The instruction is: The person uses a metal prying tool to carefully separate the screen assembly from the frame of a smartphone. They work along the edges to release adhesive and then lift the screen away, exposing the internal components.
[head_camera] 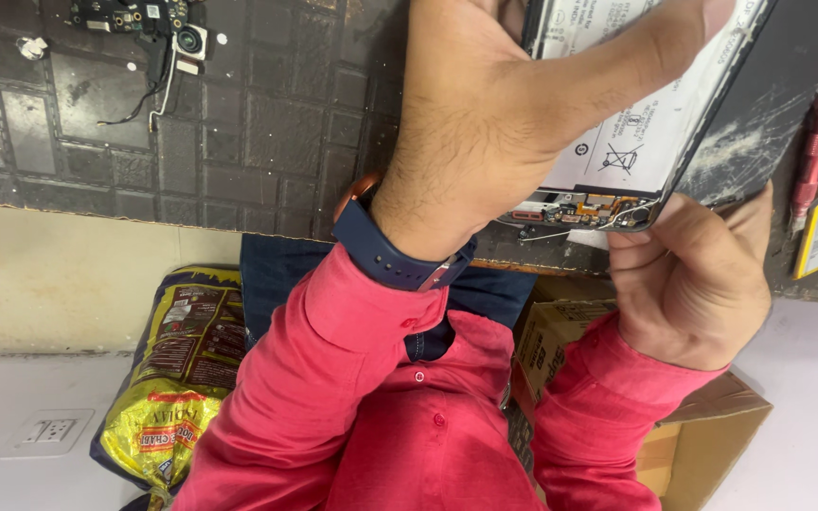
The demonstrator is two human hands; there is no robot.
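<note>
You worked at a dark tiled mat [267,123] over a beige table edge [59,274], above a pale floor [807,416].

1 head-worn view looks steeply down, very close over the bench [267,123] edge, taking in the wearer's red sleeves, lap and the floor [807,378] below.

The person's left hand [494,123] lies palm down, thumb stretched out across its grip, a watch at the wrist. The right hand [693,274] is curled, fingertips pinching upward. Both sleeves are red.
</note>
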